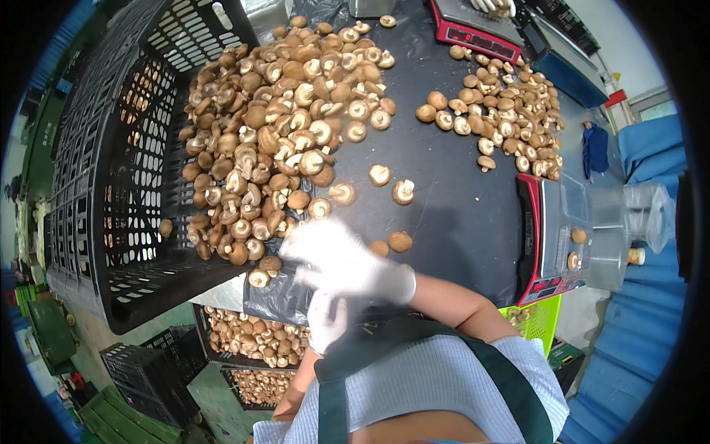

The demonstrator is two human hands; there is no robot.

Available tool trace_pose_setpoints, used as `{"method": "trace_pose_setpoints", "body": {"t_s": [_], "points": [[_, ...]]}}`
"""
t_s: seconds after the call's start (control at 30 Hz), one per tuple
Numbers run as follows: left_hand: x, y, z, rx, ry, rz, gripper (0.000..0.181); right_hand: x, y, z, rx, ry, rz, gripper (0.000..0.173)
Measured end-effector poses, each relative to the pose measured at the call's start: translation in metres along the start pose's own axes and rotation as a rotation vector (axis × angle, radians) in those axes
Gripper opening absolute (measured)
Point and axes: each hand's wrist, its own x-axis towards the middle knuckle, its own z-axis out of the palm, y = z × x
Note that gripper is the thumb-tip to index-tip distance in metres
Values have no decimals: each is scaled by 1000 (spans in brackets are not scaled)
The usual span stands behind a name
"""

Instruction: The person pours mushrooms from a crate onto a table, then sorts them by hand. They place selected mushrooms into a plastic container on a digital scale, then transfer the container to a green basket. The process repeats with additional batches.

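My right hand [344,258], in a white glove and blurred by motion, reaches leftward over the near edge of a big heap of brown-capped mushrooms [277,116]. My left hand [327,322], also in a white glove, is close below it at the table's near edge, with its fingers partly curled. Whether either hand holds a mushroom cannot be seen. A few loose mushrooms [400,242] lie just right of my right hand, and others [404,191] lie farther up the dark table. A second mushroom pile [505,105] is at the upper right.
A black plastic crate [83,183] lies tipped at the left, its opening towards the heap. A red-edged scale [554,233] at the right bears a clear container and two mushrooms. Another scale [477,33] is at the far side, beside another person's gloved hand. Mushroom-filled crates [252,336] stand below the table.
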Motion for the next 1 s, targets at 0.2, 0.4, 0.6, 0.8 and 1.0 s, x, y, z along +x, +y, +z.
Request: {"method": "trace_pose_setpoints", "body": {"t_s": [0.2, 0.4, 0.6, 0.8, 1.0], "points": [[93, -6, 10, 322, 41, 214, 61, -25, 131, -12, -541, 69, 526, 48], [139, -22, 37, 279, -20, 329, 74, -69, 136, -32, -217, -147, 105, 31], [138, -12, 16, 153, -210, 344, 60, -117, 114, -74, 28, 344, 231, 27], [160, -6, 8, 414, -433, 419, 99, -138, 132, -43, -224, 69, 384, 85], [167, 5, 17, 441, -650, 595, 106, -139, 55, -33, -375, -153, 279, 105]]}}
